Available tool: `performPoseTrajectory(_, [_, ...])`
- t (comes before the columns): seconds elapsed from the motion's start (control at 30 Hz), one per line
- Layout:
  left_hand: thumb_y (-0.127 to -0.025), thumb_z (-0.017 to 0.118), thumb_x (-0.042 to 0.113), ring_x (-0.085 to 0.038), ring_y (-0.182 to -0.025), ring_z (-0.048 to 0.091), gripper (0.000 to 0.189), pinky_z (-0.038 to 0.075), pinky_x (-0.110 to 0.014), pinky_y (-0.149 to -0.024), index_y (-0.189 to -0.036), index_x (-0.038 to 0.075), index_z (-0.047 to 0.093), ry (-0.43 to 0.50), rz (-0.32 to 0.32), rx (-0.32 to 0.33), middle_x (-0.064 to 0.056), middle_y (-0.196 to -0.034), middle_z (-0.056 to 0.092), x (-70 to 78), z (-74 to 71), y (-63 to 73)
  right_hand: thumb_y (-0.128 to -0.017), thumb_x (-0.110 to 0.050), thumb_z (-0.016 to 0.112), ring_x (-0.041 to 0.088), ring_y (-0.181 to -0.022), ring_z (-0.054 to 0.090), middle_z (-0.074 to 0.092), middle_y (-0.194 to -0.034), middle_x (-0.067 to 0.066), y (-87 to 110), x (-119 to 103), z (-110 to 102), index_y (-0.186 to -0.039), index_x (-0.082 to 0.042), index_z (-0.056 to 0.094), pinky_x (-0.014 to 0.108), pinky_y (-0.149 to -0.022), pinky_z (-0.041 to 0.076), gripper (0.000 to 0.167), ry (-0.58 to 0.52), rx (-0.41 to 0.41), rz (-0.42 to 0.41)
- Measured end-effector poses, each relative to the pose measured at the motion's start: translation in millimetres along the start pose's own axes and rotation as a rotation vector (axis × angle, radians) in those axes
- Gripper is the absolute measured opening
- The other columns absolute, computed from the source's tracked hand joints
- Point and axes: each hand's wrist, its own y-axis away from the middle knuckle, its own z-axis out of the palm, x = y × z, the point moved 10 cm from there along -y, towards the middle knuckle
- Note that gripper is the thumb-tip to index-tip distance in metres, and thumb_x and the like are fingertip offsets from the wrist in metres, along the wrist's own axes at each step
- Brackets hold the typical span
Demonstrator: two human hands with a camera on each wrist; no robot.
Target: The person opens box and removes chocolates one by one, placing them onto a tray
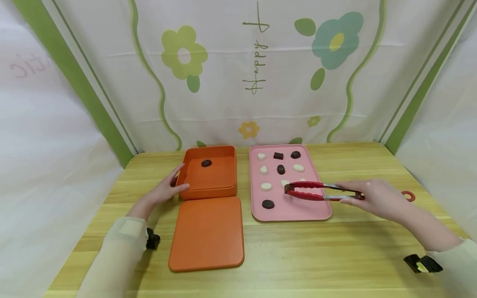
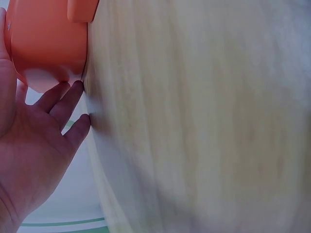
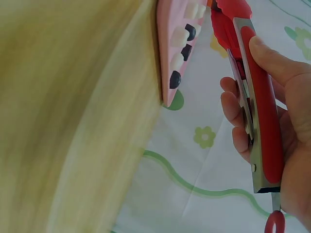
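Note:
My right hand (image 1: 381,199) grips red-and-steel tongs (image 1: 307,197) near their back end. Between the tong tips is a square dark chocolate (image 1: 288,189), low over the pink tray (image 1: 298,211). Rows of white and dark chocolates lie on that tray, among them a round dark chocolate (image 1: 268,204) near its front left corner. My left hand (image 1: 164,191) rests against the left side of the orange box (image 1: 208,193), thumb at the front corner, fingers extended along the wall. One dark oval chocolate (image 1: 206,163) lies inside the box. In the left wrist view, the fingertips meet the box wall (image 2: 48,43).
A flat orange lid (image 1: 207,236) lies on the wooden table (image 1: 298,256) directly in front of the box. Behind the table hangs a white cloth (image 1: 223,103) with printed flowers, and cloth walls stand at both sides. The tongs' red ring (image 1: 408,195) sticks out behind my right hand.

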Motion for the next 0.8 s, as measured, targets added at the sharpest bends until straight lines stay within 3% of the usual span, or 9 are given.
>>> performPoseTrajectory(0.23, [-0.098, 0.061, 0.027, -0.046, -0.137, 0.027, 0.085, 0.023, -0.060, -0.108, -0.158, 0.021, 0.001, 0.015, -0.002, 0.004, -0.032, -0.152, 0.022, 1.9, 0.0, 1.0, -0.077, -0.030, 0.083, -0.005, -0.051, 0.034, 0.067, -0.080, -0.009, 12.6, 0.7, 7.9, -0.116, -0.013, 0.073, 0.021, -0.046, 0.031, 0.044, 0.014, 0.007, -0.029])
performPoseTrajectory(0.4, [-0.098, 0.061, 0.027, -0.046, -0.136, 0.029, 0.086, 0.024, -0.060, -0.107, -0.158, 0.021, 0.001, 0.019, -0.005, -0.001, -0.032, -0.151, 0.024, 2.1, 0.5, 0.7, -0.075, -0.030, 0.084, -0.005, -0.054, 0.036, 0.071, -0.087, -0.004, 14.7, -3.2, 13.3, -0.114, -0.014, 0.074, 0.021, -0.048, 0.032, 0.043, 0.028, 0.005, -0.052])
performPoseTrajectory(0.6, [-0.097, 0.061, 0.030, -0.046, -0.137, 0.029, 0.085, 0.024, -0.060, -0.108, -0.158, 0.022, 0.002, 0.009, -0.009, 0.003, -0.032, -0.151, 0.024, 1.5, -0.3, 0.7, -0.077, -0.033, 0.082, -0.004, -0.055, 0.036, 0.066, -0.082, -0.012, 12.2, -6.2, 19.9, -0.115, -0.014, 0.074, 0.022, -0.051, 0.034, 0.043, 0.032, -0.044, -0.040])
performPoseTrajectory(0.8, [-0.097, 0.062, 0.034, -0.045, -0.136, 0.031, 0.086, 0.025, -0.059, -0.108, -0.158, 0.020, 0.003, -0.018, -0.019, 0.008, -0.031, -0.151, 0.027, -0.5, -1.1, -0.5, -0.081, -0.036, 0.079, -0.001, -0.060, 0.044, 0.072, -0.094, -0.002, 8.9, -4.7, 22.2, -0.116, -0.014, 0.073, 0.026, -0.054, 0.040, 0.042, 0.030, -0.093, -0.002])
